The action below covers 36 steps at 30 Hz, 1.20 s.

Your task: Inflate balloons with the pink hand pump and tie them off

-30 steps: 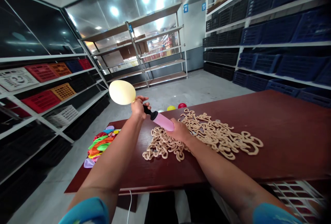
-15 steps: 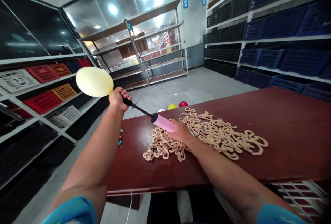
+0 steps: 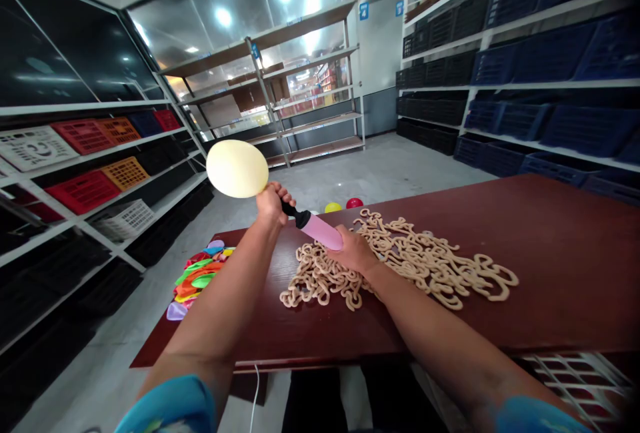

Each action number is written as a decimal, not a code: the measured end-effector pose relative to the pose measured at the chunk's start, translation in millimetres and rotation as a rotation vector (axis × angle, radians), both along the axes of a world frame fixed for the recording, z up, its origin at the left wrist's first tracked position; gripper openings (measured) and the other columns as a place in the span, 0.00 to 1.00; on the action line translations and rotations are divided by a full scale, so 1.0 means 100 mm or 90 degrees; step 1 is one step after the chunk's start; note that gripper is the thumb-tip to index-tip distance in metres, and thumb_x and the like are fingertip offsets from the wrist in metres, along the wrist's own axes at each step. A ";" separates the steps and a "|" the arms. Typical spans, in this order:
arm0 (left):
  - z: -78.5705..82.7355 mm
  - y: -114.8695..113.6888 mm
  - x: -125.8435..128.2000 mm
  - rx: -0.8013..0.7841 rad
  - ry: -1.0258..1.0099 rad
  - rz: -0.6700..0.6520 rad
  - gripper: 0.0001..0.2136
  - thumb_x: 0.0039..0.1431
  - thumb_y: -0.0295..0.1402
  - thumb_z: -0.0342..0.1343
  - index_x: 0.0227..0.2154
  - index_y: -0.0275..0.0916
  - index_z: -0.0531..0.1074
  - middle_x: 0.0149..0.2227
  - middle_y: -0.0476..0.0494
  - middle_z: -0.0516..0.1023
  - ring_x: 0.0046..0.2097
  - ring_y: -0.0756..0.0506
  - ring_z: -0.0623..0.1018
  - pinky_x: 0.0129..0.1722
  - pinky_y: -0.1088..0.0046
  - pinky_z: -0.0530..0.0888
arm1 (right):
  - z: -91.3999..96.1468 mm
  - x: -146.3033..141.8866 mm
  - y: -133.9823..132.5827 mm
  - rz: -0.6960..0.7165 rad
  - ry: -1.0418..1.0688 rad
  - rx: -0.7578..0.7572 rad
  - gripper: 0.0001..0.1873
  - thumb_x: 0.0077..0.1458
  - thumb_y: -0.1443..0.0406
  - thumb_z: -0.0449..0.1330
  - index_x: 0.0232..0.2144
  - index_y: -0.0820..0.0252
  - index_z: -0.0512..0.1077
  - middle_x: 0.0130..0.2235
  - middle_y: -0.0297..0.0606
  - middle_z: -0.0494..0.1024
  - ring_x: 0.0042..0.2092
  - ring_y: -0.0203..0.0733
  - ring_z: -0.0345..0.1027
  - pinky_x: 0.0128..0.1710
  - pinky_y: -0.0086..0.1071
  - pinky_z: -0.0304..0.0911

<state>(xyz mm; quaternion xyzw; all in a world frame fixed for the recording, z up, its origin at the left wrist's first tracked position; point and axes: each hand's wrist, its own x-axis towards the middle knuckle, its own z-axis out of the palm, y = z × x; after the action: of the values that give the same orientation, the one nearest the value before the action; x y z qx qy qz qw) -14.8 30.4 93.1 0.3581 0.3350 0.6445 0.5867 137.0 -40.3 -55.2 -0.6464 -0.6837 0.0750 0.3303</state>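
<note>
A pale yellow balloon (image 3: 237,168), partly blown up, sits on the black end of a pink hand pump (image 3: 323,231). My left hand (image 3: 271,204) is closed round that black end, just below the balloon. The pump's pink barrel is gripped by my right hand (image 3: 356,253), which rests on a heap of beige curly pieces (image 3: 425,263) on the dark red table (image 3: 550,253). The pump's rod is pushed in, so only a short black stub shows.
Flat coloured balloons (image 3: 197,276) lie at the table's left end. Small round balloons (image 3: 343,205) lie on the floor beyond the table. Shelves with crates line both sides. A white grid crate (image 3: 580,386) stands at bottom right.
Half a second ago my left hand had pulled the pump rod out to the left. Now it has pushed back in towards the barrel, and the balloon looks a little bigger than a second ago.
</note>
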 end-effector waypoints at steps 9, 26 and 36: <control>0.77 0.15 -0.71 0.052 -0.022 0.043 0.10 0.45 0.22 0.45 0.19 0.39 0.48 0.15 0.56 0.46 0.14 0.55 0.53 0.15 0.79 0.53 | 0.00 0.04 0.06 0.006 0.012 0.079 0.20 0.42 0.57 0.59 0.40 0.56 0.65 0.34 0.38 0.74 0.34 0.42 0.68 0.30 0.31 0.54; -0.11 0.02 0.19 0.002 0.008 0.004 0.09 0.46 0.23 0.43 0.19 0.40 0.49 0.15 0.56 0.46 0.14 0.54 0.53 0.14 0.78 0.54 | -0.04 0.05 0.06 -0.020 0.022 0.024 0.22 0.41 0.56 0.61 0.39 0.57 0.64 0.32 0.38 0.75 0.32 0.41 0.68 0.28 0.29 0.51; 0.69 0.09 -0.54 0.047 0.008 0.032 0.10 0.43 0.20 0.43 0.19 0.39 0.48 0.15 0.56 0.46 0.14 0.55 0.53 0.14 0.78 0.54 | 0.04 0.02 0.02 0.018 0.043 0.027 0.22 0.40 0.56 0.59 0.40 0.55 0.66 0.33 0.37 0.74 0.32 0.42 0.68 0.28 0.31 0.52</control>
<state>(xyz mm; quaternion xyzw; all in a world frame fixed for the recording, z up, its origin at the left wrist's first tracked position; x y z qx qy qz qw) -68.9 39.8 162.4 0.3750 0.3237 0.6686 0.5546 138.8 -37.9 -51.5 -0.6269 -0.6825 0.0867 0.3655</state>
